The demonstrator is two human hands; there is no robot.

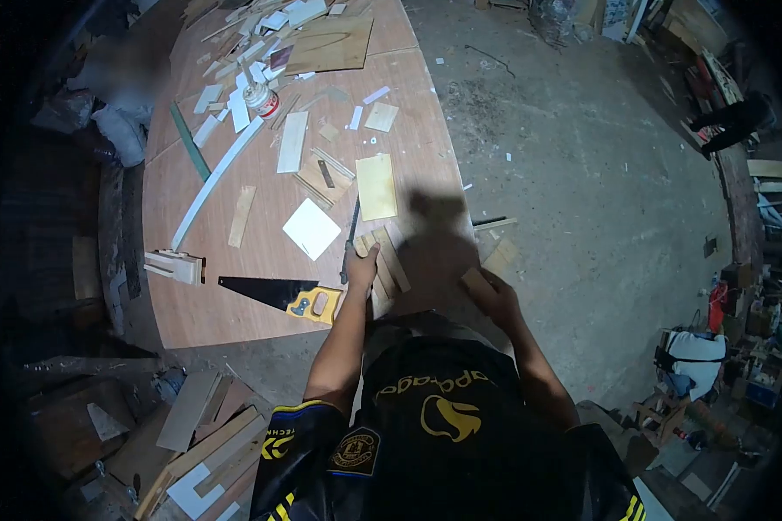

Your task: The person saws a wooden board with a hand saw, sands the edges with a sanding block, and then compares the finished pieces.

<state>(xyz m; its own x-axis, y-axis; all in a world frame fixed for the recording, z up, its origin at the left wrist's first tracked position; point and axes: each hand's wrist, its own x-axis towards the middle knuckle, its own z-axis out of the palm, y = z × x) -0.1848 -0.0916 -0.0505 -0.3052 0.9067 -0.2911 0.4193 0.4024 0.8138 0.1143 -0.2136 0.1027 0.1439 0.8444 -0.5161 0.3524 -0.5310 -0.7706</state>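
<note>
My left hand (362,267) is closed on the near end of a grooved wooden piece (391,260) at the table's front edge. Right beside that hand lies a slim dark tool (354,227), its lower end close to my fingers. Off the table's right side, my right hand (496,301) grips a small wooden block (475,280). A handsaw (300,297) with a yellow handle rests left of my left hand, blade pointing left. Beyond the hands are a pale yellow board (376,187) and a white square panel (312,229).
A glue-like jar (261,100) stands among scattered offcuts on the table (208,304). A wooden assembly (175,267) sits at the left edge, near a long white strip (217,184). A plywood sheet (330,45) lies farther back. Scrap boards (191,408) are piled at lower left.
</note>
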